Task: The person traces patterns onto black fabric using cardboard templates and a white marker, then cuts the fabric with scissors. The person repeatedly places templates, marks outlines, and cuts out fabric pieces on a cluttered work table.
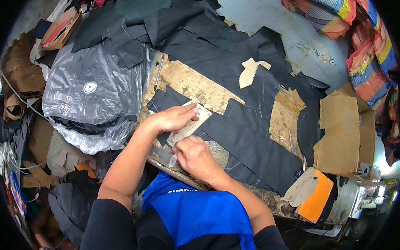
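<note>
My left hand (175, 119) lies with its fingers stretched out on a pale flat pattern piece (200, 119), pressing it onto dark leather or a similar sheet. Close to the pattern's near end, my right hand (196, 155) is closed around a small tool with a translucent rounded end (172, 161); its working tip is hidden. Large black sheets (240, 136) with thin white outlines spread over the worn wooden board (198, 82). Farther right, a smaller cream pattern piece (250, 72) rests on the black material.
A pen (159, 72) lies beside a plastic-wrapped dark bundle (91, 85) at the left. To the right are a cardboard box (340, 132), an orange piece (316, 198), a beige pattern piece (301, 186) and striped woven sacking (324, 8). The worktop's near edge runs in front of me.
</note>
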`<state>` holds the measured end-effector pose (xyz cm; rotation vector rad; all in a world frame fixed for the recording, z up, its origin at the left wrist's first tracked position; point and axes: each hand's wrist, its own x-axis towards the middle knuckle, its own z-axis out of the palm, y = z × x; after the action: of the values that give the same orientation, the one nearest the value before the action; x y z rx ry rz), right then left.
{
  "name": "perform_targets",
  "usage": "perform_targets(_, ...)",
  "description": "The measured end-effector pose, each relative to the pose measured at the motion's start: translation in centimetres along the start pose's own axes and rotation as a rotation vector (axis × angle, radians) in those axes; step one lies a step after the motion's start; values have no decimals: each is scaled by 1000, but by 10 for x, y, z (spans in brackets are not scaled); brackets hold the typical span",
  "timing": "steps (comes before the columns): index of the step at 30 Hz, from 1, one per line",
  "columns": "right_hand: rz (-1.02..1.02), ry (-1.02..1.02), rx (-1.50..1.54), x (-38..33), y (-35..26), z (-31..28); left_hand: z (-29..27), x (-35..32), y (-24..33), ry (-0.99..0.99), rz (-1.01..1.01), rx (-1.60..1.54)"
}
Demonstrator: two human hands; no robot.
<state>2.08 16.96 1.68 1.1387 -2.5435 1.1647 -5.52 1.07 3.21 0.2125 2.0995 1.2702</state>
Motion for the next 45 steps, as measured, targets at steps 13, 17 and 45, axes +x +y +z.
perform_targets(13,261,-31,282,11,14,-12,-1,-1,-2,16,30,-8)
perform_targets(17,397,43,197,26,47,-36,-3,0,-1,0,-5,55)
perform_targets(45,-570,-243,1647,-6,-151,-113,113,-23,39,427,-30,1044)
